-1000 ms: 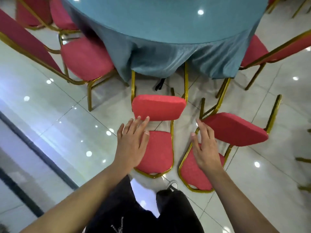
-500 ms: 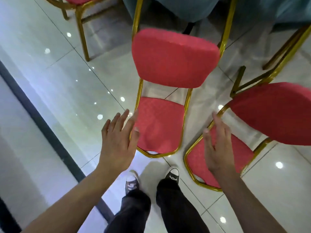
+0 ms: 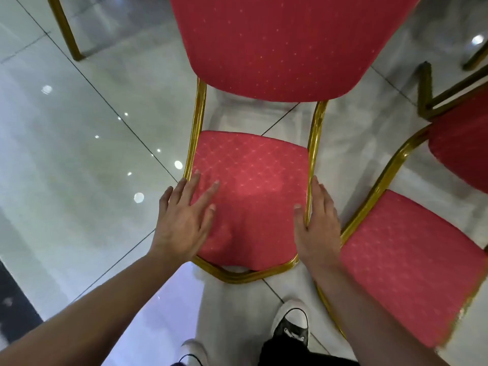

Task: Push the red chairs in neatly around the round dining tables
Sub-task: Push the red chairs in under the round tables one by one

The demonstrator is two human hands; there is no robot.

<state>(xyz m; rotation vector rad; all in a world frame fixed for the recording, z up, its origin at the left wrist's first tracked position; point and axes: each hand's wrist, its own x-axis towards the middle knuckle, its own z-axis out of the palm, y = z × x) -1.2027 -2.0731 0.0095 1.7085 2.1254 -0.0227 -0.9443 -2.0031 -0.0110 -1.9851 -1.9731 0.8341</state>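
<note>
Head view: we lay our left hand (image 3: pixel 182 220) and right hand (image 3: pixel 318 225) flat, fingers straight, on the red chair (image 3: pixel 250 199) backrest directly before us. Uneven pressure could swing it into the neighbouring chair (image 3: pixel 412 262).

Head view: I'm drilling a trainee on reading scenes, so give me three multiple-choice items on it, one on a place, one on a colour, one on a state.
1. Where is the left hand?
A. on the left edge of the middle chair's backrest
B. on the floor
C. on the chair to the right

2. What colour is the chair frame?
A. silver
B. gold
C. black

3. How are the right hand's fingers?
A. clenched in a fist
B. pinching fabric
C. straight, along the frame's right rail

Answers: 1 A, its fingers lie over the red pad by the left rail. 2 B, the tubing shines gold. 3 C, the fingers lie extended beside the rail, thumb on the pad.
</note>
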